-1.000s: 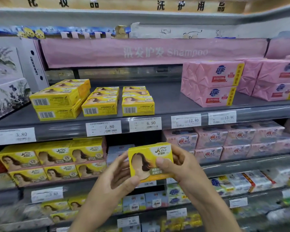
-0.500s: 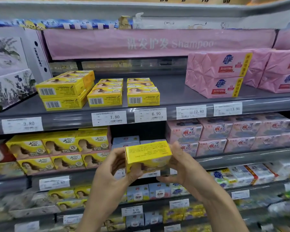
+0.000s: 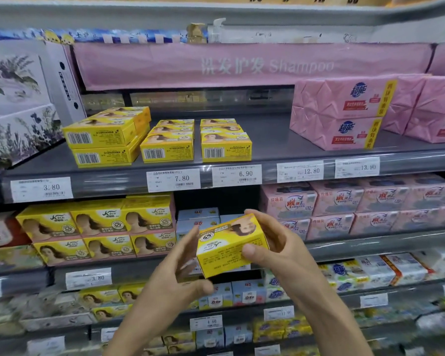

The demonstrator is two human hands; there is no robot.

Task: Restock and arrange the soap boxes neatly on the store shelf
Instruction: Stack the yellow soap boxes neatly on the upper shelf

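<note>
Yellow soap box (image 3: 231, 246) is held in mid-air in front of the shelving, at the level of the second shelf down, tilted w/ its printed face upside down. Right hand (image 3: 280, 250) grips its right end: fingers over the top, thumb on the front. Left hand (image 3: 175, 281) cups the left end, thumb by the bottom edge; its fingers are blurred. Above, on the top shelf (image 3: 280, 147), matching yellow boxes: a two-high stack (image 3: 100, 137) at left, then two single-layer rows (image 3: 168, 142) and (image 3: 225, 142) side by side, barcodes out. Price tags 7.80 (image 3: 174, 179) and 6.90 (image 3: 237, 174) sit below them. Pink wrapped packs (image 3: 344, 111) are stacked further right. More yellow boxes (image 3: 98, 227) stand face-out on the shelf below, left of the hands.
</note>
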